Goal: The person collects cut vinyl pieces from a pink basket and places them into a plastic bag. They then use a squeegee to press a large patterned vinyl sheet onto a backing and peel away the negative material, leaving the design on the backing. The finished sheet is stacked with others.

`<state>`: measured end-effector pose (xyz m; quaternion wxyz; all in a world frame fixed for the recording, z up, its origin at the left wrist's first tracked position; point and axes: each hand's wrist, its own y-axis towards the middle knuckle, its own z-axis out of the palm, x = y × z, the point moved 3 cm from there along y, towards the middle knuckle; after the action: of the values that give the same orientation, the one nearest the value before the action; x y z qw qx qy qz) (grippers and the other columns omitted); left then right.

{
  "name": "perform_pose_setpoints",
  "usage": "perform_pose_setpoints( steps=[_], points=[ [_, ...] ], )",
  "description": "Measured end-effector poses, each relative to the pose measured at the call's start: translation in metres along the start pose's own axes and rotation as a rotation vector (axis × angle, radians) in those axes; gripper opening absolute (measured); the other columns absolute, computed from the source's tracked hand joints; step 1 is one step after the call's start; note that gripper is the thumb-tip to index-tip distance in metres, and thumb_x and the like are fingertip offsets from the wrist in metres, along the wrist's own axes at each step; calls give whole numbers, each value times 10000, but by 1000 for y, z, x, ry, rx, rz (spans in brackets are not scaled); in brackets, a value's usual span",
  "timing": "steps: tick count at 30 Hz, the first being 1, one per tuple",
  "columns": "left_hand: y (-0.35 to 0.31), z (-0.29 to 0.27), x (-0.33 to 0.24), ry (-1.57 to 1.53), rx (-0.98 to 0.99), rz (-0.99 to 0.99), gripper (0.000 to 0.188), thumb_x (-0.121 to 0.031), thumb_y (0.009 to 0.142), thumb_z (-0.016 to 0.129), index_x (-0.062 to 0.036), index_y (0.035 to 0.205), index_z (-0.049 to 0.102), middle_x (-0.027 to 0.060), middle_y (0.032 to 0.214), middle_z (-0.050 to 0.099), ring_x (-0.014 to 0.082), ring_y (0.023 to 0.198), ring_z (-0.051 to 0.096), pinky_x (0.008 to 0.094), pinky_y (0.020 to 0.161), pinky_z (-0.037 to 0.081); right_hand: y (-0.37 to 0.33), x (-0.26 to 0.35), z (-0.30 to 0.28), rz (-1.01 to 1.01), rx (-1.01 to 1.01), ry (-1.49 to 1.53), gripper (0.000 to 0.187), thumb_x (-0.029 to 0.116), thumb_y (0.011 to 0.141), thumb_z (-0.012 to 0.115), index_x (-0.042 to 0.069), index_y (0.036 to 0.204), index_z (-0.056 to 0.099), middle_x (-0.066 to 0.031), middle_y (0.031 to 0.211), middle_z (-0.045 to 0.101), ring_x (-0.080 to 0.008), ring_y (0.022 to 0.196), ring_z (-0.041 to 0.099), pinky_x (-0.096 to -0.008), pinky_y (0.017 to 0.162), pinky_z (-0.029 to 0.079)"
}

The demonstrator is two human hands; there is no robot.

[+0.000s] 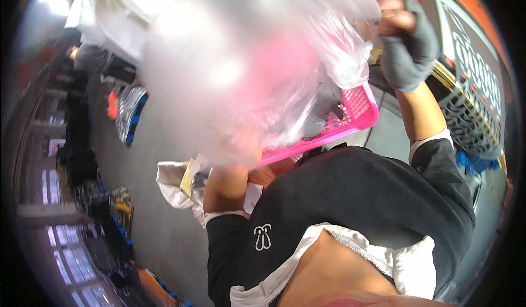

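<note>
- Head view shows clear plastic (192, 60) raised high and wide in front of us, blurred, over the near part of a pink basket (361, 112); we cannot tell whether it is a bag or a sheet.
- Our right hand (402, 35), in a grey fingerless glove (408, 60), has its fingers curled at the plastic's edge and appears to pinch it; lifted there, it probably lets the thin film hang spread out.
- Our left hand (244, 145) is lower, blurred behind the film, so we cannot tell whether it grips; its place likely steadies the near side.
- Dark grey pieces (323, 104) show in the basket, whose walls presumably hold them together.
- The basket sits before our body by the reddish bench (276, 172), seemingly for easy reach.
</note>
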<state>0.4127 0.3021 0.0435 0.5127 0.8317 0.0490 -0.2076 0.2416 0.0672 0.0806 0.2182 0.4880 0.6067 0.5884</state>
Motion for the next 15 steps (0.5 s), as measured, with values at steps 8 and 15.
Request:
perform_pose_setpoints(
  steps=[8, 15],
  points=[
    [-27, 148, 109, -491, 357, -217, 120, 0, 787, 511, -15, 896, 559, 150, 811, 570, 289, 752, 567, 347, 661, 453, -145, -28, 42, 954, 209, -248, 387, 82, 768, 596, 14, 1141, 524, -162, 1125, 552, -258, 1041, 552, -356, 880, 431],
    [-29, 200, 86, -792, 402, -377, 205, -65, 698, 638, -30, 874, 539, 62, 844, 556, 200, 792, 542, 316, 721, 450, -143, -20, 86, 958, 106, -16, 768, 200, 662, 733, -19, 1290, 348, -196, 1195, 459, -308, 1151, 448, -353, 974, 354]
  ],
)
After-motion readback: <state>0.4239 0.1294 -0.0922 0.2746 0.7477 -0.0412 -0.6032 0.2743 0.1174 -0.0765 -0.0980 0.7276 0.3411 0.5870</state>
